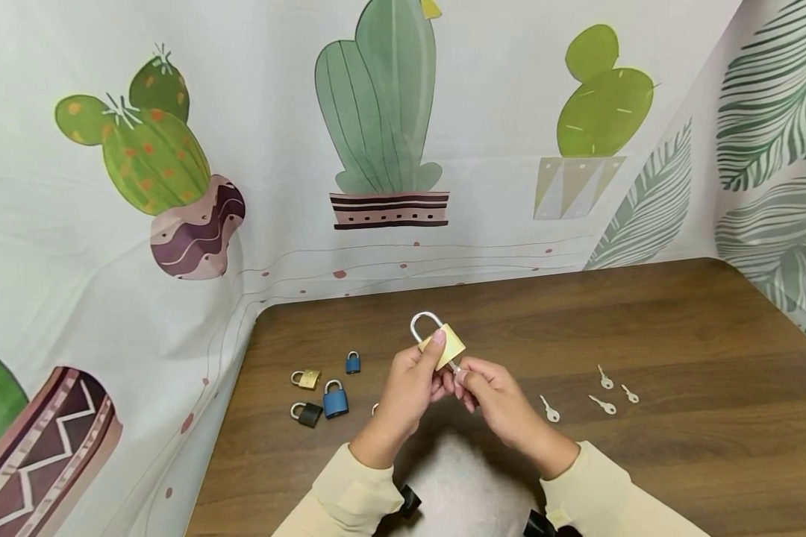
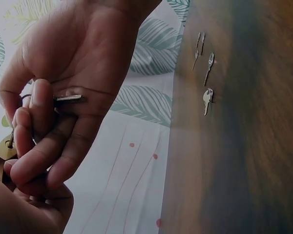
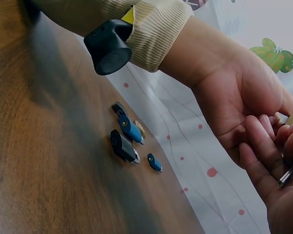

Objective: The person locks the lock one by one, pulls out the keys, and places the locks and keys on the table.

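Note:
My left hand [image 1: 410, 380] grips a brass padlock [image 1: 453, 347] over the table, thumb across its face. The silver shackle points up and to the left. At the padlock's lower edge, my right hand [image 1: 497, 389] pinches a key [image 1: 454, 368] between thumb and fingers, its tip right at the bottom of the lock. In the left wrist view, the key's shaft meets the brass body [image 2: 6, 152]. A second key [image 2: 68, 99] lies against the right palm, its blade sticking out past the fingers. Fingers of both hands touch and partly hide the keys.
On the table's left lie a brass padlock [image 1: 309, 379], a small blue one [image 1: 353, 363], a larger blue one [image 1: 336, 401] and a black one [image 1: 309, 415]. Another black padlock [image 3: 121, 145] shows in the right wrist view. Several loose keys [image 1: 603, 405] lie to the right.

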